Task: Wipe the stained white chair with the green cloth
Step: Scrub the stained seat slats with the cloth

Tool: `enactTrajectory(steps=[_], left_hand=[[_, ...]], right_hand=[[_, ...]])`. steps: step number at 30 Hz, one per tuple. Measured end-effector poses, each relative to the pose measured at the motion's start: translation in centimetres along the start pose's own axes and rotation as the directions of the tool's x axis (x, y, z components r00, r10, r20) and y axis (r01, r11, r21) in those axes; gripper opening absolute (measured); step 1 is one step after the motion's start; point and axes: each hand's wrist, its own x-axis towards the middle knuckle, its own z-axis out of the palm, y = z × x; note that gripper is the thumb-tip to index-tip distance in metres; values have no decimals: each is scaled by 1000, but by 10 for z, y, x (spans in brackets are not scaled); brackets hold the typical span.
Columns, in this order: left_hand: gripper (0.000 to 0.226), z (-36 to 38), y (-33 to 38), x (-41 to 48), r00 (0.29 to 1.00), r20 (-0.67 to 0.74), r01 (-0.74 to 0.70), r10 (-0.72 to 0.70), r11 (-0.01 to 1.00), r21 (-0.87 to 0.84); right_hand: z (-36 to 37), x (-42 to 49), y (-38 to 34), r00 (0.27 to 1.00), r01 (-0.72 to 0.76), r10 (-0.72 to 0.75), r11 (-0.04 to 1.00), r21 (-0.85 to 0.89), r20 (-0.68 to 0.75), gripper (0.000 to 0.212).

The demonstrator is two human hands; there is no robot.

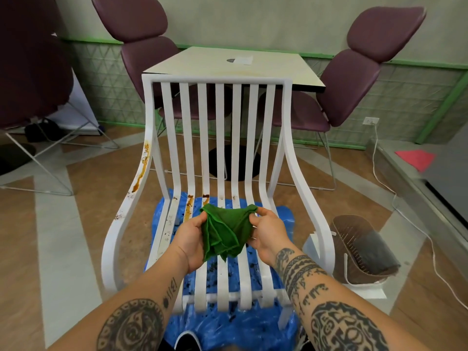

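A white slatted chair [286,127] stands in front of me, facing me. Brown stains [141,168] run down its left armrest, and more mark the slats where back meets seat and the left part of the seat. I hold a crumpled green cloth [224,231] above the seat, apart from the slats. My left hand [191,239] grips the cloth's left side and my right hand [268,233] pinches its upper right corner.
A blue plastic sheet [253,328] with dark specks lies on the floor under the chair. Behind the chair stands a square table [228,64] with purple chairs [364,69] around it. A brown perforated basket [362,252] lies on its side at the right, near a white cable [395,198].
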Motion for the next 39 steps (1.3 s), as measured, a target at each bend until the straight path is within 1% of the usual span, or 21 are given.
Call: enactTrajectory(steps=[3,5,7,10,12,14,16,18,19,21,24,25,27,28,29,30,32,34,36,38,39], left_hand=[[40,-1,1,4,999,-43,6,-5,999,35],[41,-2,2,7,998,-57,-13,15,999,36],[41,-5,2,8,997,-73,-34,40,996,87],[43,-3,-2,6,983,-91,-118,156,937,329],[34,1,-7,4,975,-44,-178,217,886,428],[25,8,-13,-1,987,27,-151,156,870,470],[36,11,-18,-9,998,33,-69,61,865,497],[51,9,-22,-9,999,30,-6,-9,879,476],[54,7,-23,-7,999,47,3,-28,889,459],[46,3,-23,-4,996,86,-18,-23,896,444],[26,2,-21,5,997,63,-66,41,875,480],[23,1,-21,10,997,52,-75,57,867,493],[20,2,-23,18,996,42,-88,77,857,508],[19,1,-24,22,996,37,-89,82,862,499],[20,1,-25,27,996,32,-88,82,879,469],[21,1,-26,34,996,24,-84,81,905,417],[23,2,-25,48,997,-12,-72,79,952,299],[26,3,-23,62,996,-42,-62,72,976,208],[32,2,-20,75,997,-42,-52,58,989,141],[34,1,-17,86,1000,-17,-20,22,992,123],[32,2,-15,92,1000,5,-9,9,991,137]], right_hand=[[0,-4,-2,999,6,-7,1000,13,33,26],[1,-3,-4,999,44,-44,999,10,28,27],[2,-4,-8,997,78,-78,997,-19,23,26],[6,-6,-9,995,93,-88,989,-118,48,26],[9,-5,-6,996,71,-63,987,-146,63,27],[12,-5,-2,998,30,-24,994,-107,58,26],[12,-3,2,999,-20,21,1000,-13,46,25],[11,-4,5,997,-64,61,996,60,39,25],[10,-3,5,996,-77,74,994,80,40,25],[6,-1,4,996,-91,91,995,32,12,24],[5,9,5,990,-106,90,982,-157,-107,25],[6,13,6,989,-105,80,973,-208,-125,29],[7,22,13,994,-80,55,958,-276,-99,56],[6,27,18,996,-71,49,947,-312,-78,62],[5,30,22,998,-51,33,941,-336,-58,57],[5,35,24,999,-22,7,937,-347,-45,43],[1,52,27,999,-11,-1,967,-253,-47,18],[0,69,26,996,-89,88,995,-49,-27,15],[2,86,24,986,-164,164,983,86,9,17],[5,102,23,985,-174,174,981,80,11,18],[7,110,22,989,-146,146,989,27,-8,16]])
